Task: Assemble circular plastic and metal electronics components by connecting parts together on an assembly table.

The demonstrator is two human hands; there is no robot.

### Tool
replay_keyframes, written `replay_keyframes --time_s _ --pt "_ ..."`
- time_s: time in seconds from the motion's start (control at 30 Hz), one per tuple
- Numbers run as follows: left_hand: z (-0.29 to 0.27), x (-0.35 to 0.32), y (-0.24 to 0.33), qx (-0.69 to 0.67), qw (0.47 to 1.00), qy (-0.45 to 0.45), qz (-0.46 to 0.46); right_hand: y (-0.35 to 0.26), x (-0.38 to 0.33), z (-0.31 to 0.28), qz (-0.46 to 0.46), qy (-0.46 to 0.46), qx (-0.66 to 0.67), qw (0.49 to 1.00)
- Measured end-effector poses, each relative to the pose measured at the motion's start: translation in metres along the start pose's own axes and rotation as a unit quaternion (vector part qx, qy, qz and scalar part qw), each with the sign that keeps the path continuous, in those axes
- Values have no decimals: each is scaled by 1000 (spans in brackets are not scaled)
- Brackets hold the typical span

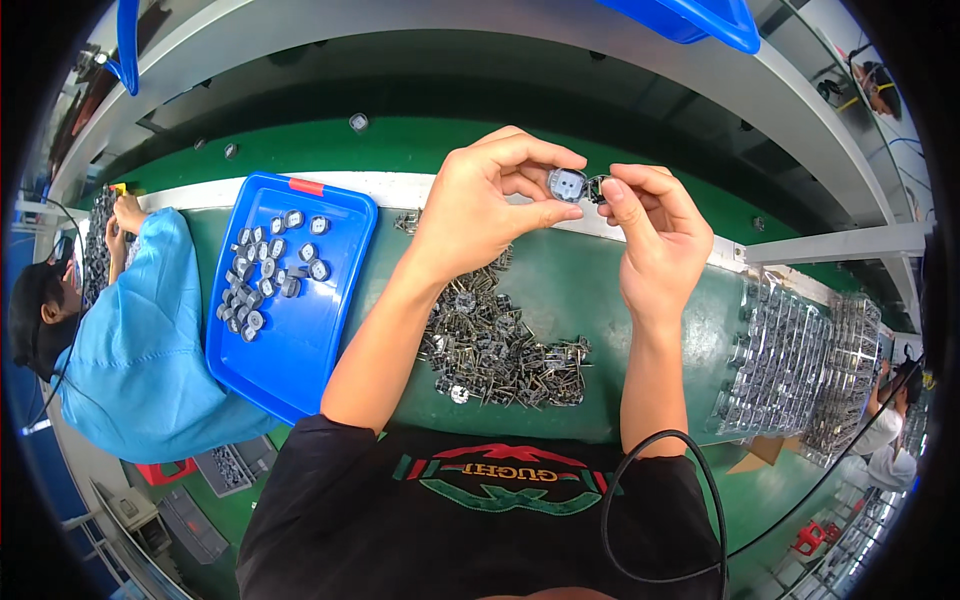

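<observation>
Between the thumb and fingers of my left hand (480,195) is a small grey rounded-square housing (567,184), its face with small holes toward me. My right hand (655,225) pinches a small dark metal part (597,189) close against the housing's right side; whether the two are joined I cannot tell. Both hands are raised over the far edge of the green bench. Beneath and between my forearms lies a heap of small metal parts with pins (500,345). To the left, a blue tray (300,375) holds several grey housings (268,268) like the one in my hand.
Stacked clear plastic trays (775,365) of metal parts stand at the right. A person in a blue top (140,340) works at the far left. A grey shelf (400,40) crosses the far side, with a blue bin (690,20). A black cable (607,500) loops beside my right arm.
</observation>
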State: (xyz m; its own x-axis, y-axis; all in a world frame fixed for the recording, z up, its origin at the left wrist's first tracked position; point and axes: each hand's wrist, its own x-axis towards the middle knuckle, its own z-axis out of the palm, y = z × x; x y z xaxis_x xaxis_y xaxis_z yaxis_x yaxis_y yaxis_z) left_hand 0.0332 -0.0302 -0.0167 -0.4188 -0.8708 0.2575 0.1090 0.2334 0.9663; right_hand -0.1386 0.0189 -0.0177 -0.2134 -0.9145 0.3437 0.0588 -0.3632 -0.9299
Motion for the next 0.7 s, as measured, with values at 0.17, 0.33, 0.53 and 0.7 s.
replay_keyframes --time_s 0.17,0.33,0.53,0.7 --pt "2 0 -3 13 1000 10 2 -6 0 3 28 -25 26 999" --pt "0 -2 1 13 1000 7 12 -7 3 -2 -62 -61 -135 987" --pt "0 -3 3 -8 1000 0 -4 -11 2 -3 -116 -31 -171 978" --pt "6 -5 2 14 1000 -11 11 -15 -1 5 -149 -25 -223 963"
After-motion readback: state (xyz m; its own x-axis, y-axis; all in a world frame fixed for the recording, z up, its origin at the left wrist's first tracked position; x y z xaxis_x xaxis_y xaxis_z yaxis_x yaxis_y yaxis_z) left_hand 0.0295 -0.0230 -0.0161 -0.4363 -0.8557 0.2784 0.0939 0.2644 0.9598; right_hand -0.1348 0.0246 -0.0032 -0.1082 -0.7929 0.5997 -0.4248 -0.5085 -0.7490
